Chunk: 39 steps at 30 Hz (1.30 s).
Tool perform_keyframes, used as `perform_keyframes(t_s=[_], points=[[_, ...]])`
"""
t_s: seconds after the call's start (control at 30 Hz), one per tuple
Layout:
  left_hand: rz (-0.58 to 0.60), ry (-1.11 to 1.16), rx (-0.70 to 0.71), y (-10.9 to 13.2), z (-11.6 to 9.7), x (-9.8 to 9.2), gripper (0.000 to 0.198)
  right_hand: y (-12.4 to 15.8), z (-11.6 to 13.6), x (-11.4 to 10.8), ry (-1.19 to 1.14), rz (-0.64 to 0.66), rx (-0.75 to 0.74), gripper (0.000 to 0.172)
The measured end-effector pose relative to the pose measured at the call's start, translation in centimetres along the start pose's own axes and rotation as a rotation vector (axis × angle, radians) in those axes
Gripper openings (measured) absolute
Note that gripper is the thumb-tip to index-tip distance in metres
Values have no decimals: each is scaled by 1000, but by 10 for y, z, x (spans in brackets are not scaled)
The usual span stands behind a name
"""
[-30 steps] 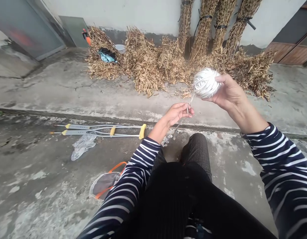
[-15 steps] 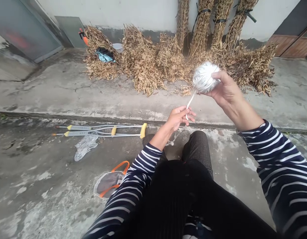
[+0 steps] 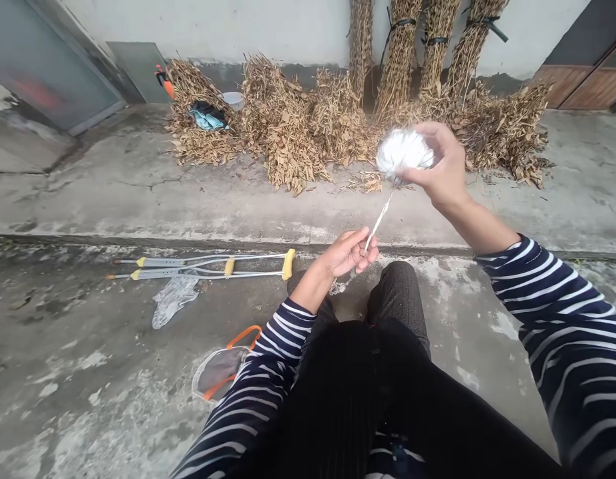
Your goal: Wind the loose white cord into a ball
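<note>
A white ball of twine (image 3: 402,152), slightly blurred, is in my right hand (image 3: 445,163), with the thumb beneath it and the fingers over its far side. From its underside a strand of white twine (image 3: 382,218) runs down at a slant, looking twisted. My left hand (image 3: 348,253) has that strand between thumb and curled fingers, palm turned up, above my knees. Both hands are lifted in front of me, the right one higher and farther out.
Dried plant stalks (image 3: 293,126) lie in heaps along the wall, with tied bundles (image 3: 400,53) standing behind. Crutches (image 3: 203,266) and a clear plastic bag (image 3: 175,299) lie on the lower ground at left. A bag with orange handles (image 3: 221,372) sits beside my left arm. A concrete step edge (image 3: 88,241) crosses ahead.
My right hand has turned the ball over and shifted slightly left, its thumb now underneath. My left hand has moved a little down and left, fingers more curled, and the strand between is longer.
</note>
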<state>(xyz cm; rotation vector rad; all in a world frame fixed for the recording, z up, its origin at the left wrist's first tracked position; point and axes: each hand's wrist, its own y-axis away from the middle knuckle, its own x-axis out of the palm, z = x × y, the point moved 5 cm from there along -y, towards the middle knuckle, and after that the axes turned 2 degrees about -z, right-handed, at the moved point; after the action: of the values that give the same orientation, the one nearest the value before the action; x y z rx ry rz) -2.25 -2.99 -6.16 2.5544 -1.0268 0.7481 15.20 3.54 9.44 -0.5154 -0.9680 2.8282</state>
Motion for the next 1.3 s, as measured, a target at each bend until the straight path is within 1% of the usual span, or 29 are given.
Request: perform_keyframes(t_s=[0.1,0.17,0.2,0.27,0.37,0.4,0.43,0.47,0.5,0.53,0.6,0.63,0.7,0.77,0.83,0.9,0.93,1.03,1.1,1.17,1.23,1.3], points=[[17,-53,8,3,-5,8,58,4,-4,6,99,75,-87,60],[-38,-119,41,0,-6,4,54,5,0,8,90,72,-99,61],[-91,-142,70,-2,-6,-1,52,5,4,9,64,57,-91,63],[-231,-184,123,-7,-4,-19,48,3,13,7,-8,20,-35,64],[-524,-347,164,-11,-5,-51,37,4,24,7,-138,10,117,61],[-615,-407,201,-12,-9,-58,37,6,25,8,-177,22,166,59],[-675,-449,259,-14,-14,-59,40,8,26,9,-210,33,207,59],[-693,-470,334,-16,-21,-56,46,9,26,12,-235,41,237,59],[-674,-468,415,-20,-29,-49,50,11,25,14,-253,44,257,60],[-634,-451,487,-26,-36,-39,53,13,23,17,-268,40,272,61],[-575,-407,571,-39,-49,-20,54,16,19,25,-305,37,315,60],[-583,-393,581,-46,-54,-13,52,18,17,29,-330,47,349,59],[-664,-388,565,-59,-61,-8,45,22,15,37,-383,90,433,57],[-767,-396,540,-66,-62,-10,33,25,15,42,-418,133,496,55],[-810,-370,530,-67,-61,-11,19,26,17,43,-428,148,519,52],[-759,-312,516,-65,-60,-9,5,26,19,41,-433,156,532,50],[-712,-286,499,-64,-60,-6,4,25,21,40,-441,164,541,48],[-559,-271,394,-57,-61,4,15,19,25,33,-492,151,581,42],[-484,-286,320,-53,-62,5,23,10,29,25,-535,84,590,40],[-422,-296,276,-50,-63,2,29,-3,30,15,-565,-25,580,34],[-367,-308,261,-50,-63,-6,29,-15,25,4,-585,-139,608,27],[-314,-339,230,-50,-62,-17,26,-27,16,-8,-608,-229,639,30]])
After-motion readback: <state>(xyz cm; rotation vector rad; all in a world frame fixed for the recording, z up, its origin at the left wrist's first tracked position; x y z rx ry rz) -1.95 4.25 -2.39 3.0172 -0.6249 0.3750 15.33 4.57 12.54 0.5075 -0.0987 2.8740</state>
